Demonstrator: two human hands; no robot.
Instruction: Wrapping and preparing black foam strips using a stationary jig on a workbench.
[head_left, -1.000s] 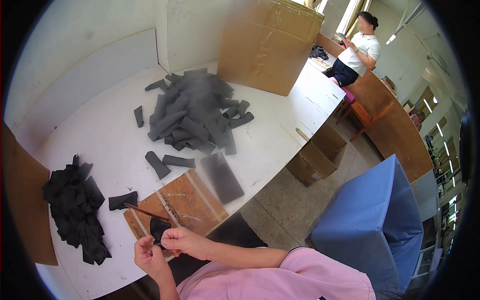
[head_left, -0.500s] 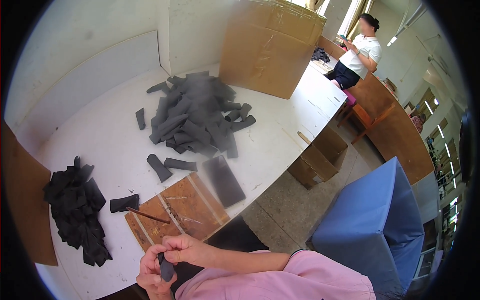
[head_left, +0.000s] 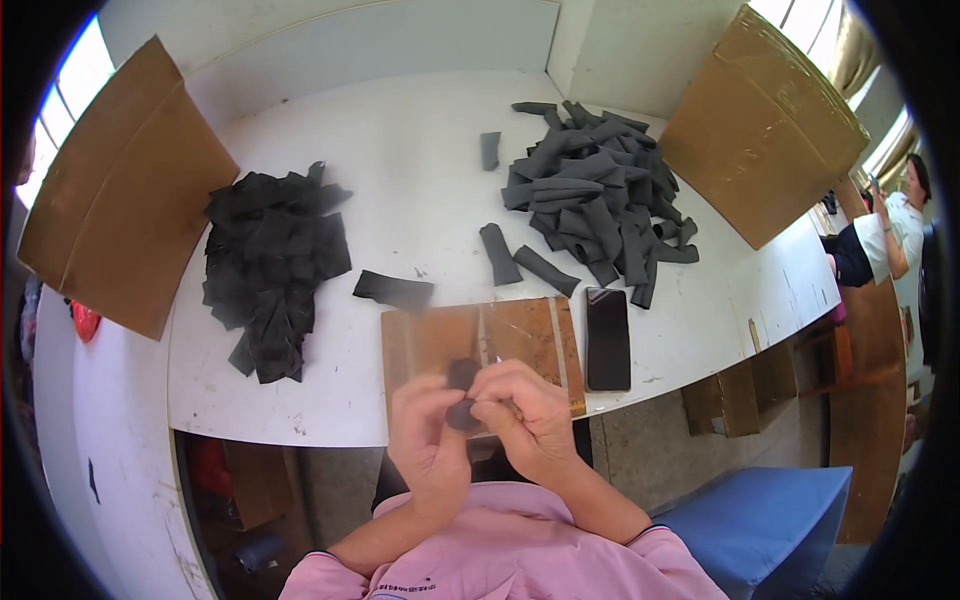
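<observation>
Both of my hands pinch a small dark grey fabric piece [head_left: 462, 374] over the near edge of a brown wooden board [head_left: 425, 335]. My left hand [head_left: 430, 430] holds its left side. From the right, my right hand [head_left: 525, 410] grips it with thumb and fingers together. The cloth bulges above and below the fingertips; its middle is hidden. Beyond the board's left corner lies a flat black fabric piece [head_left: 394, 291]. Two grey fabric tubes, one of them upright-lying [head_left: 500, 255] and the other slanted [head_left: 547, 270], rest just beyond the board.
A heap of black fabric pieces [head_left: 275, 265] lies left on the white table [head_left: 420, 200], and a heap of grey fabric tubes [head_left: 590, 185] right. Cardboard boxes [head_left: 765, 130] stand at both sides. A phone [head_left: 608, 340] lies beside the board. A blue bin [head_left: 750, 530] stands lower right; a person [head_left: 890, 230] is far right.
The view has swung, bringing the whole table and the left box into sight. My hands have come up over the board's near edge, still gripping the fabric piece.
</observation>
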